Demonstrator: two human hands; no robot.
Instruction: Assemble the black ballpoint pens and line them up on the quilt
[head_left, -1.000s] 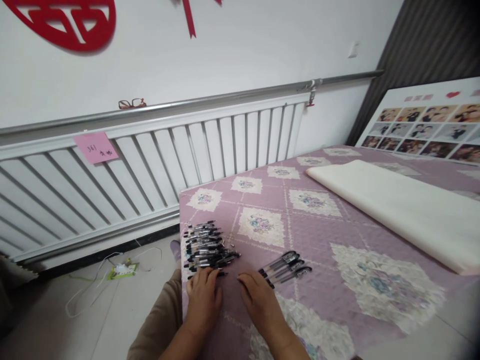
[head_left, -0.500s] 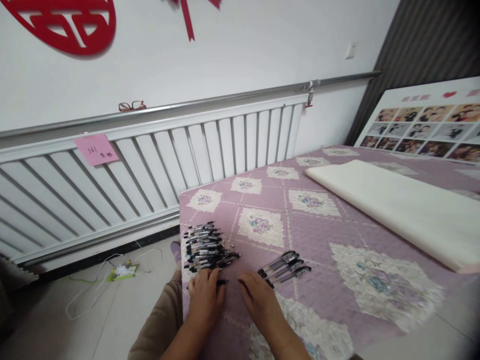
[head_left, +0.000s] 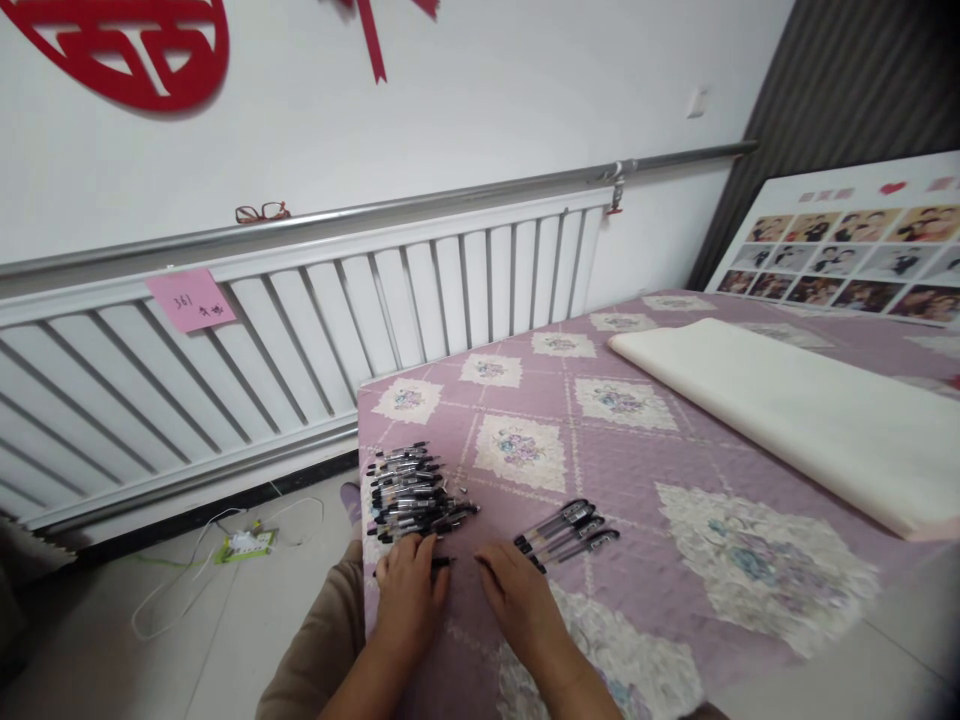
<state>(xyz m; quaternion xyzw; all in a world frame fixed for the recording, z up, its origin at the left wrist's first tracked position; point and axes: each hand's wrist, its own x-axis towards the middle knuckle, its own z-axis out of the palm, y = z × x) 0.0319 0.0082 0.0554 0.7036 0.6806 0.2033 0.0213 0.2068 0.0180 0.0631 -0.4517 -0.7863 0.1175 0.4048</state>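
Note:
A heap of black pens [head_left: 412,492] lies near the left edge of a pink quilted bedspread [head_left: 645,450]. My left hand [head_left: 409,595] rests just below the heap, fingers curled over one black pen [head_left: 441,562] whose tip sticks out to the right. My right hand [head_left: 517,600] lies flat on the spread beside it, fingers stretched, holding nothing. A small row of several black pens [head_left: 566,528] lies just to the right of my right hand, apart from it.
A long cream roll [head_left: 787,420] lies across the bed at right. A photo board [head_left: 840,250] leans at the far right. A white radiator [head_left: 300,330] with a pink note lines the wall; glasses sit on its pipe. Cables lie on the floor at left.
My left hand has drawn back slightly from the heap, with one pen now under its fingers. The right hand has barely moved.

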